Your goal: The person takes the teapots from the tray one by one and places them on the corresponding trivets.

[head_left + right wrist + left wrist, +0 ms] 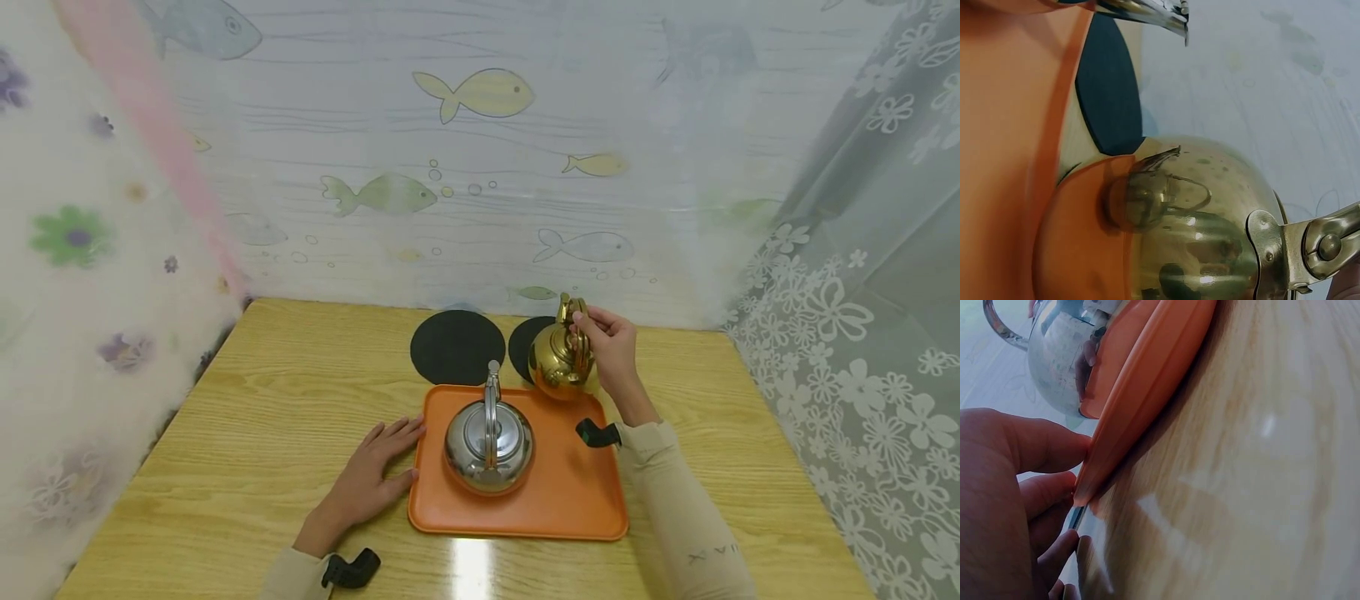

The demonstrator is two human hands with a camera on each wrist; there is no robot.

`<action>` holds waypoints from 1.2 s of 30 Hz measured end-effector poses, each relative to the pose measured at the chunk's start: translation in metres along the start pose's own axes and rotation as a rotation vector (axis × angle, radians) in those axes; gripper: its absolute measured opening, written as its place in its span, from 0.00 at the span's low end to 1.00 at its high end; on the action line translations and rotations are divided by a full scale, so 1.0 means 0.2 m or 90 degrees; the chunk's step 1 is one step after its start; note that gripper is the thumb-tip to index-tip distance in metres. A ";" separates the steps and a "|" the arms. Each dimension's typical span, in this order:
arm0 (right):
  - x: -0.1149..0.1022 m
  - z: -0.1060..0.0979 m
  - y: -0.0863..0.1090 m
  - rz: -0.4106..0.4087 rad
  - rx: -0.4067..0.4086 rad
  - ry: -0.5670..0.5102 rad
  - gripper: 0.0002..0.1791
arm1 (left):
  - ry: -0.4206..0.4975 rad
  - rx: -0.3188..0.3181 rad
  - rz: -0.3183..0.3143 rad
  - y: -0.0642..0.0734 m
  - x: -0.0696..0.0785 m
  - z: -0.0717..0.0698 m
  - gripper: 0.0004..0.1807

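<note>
My right hand (613, 354) grips the handle of a gold teapot (558, 367), whose spout points to the back. The gold pot hangs over the tray's far right edge and overlaps a black round mat in the head view; its shiny body fills much of the right wrist view (1197, 237). On the orange tray (570, 492) stands a silver teapot (459, 458), left of the middle, spout toward the back. My left hand (367, 479) lies with spread fingers against the tray's left side, its fingertips at the orange rim (1141, 394).
Behind the tray, two black round mats lie on the wood-grain table (300, 375): a left mat (457, 346) and a partly covered right mat (522, 350). A fish-patterned curtain (480, 200) hangs along the back edge, with flowered sheets at both sides.
</note>
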State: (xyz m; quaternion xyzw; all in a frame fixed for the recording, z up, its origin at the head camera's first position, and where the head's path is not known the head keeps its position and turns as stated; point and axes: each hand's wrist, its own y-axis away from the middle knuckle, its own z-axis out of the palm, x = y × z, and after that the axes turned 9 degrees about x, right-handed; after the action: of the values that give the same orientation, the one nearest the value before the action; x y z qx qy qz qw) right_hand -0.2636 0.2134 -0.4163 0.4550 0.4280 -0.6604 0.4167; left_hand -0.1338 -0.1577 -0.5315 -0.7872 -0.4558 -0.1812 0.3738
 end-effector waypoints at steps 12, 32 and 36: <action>0.02 0.02 -0.06 -0.005 -0.008 -0.006 0.20 | 0.000 -0.007 -0.003 0.00 -0.01 0.00 0.32; 0.10 0.01 -0.12 -0.003 -0.011 -0.008 0.22 | -0.001 -0.008 -0.003 0.00 0.00 -0.01 0.32; 0.11 0.01 -0.11 0.001 -0.010 -0.011 0.22 | 0.000 -0.007 -0.003 0.00 0.00 -0.01 0.32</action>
State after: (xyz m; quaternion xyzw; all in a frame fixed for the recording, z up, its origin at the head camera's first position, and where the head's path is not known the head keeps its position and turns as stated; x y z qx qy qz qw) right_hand -0.2900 0.2145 -0.4330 0.4466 0.4291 -0.6607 0.4242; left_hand -0.1334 -0.1587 -0.5301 -0.7883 -0.4566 -0.1843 0.3689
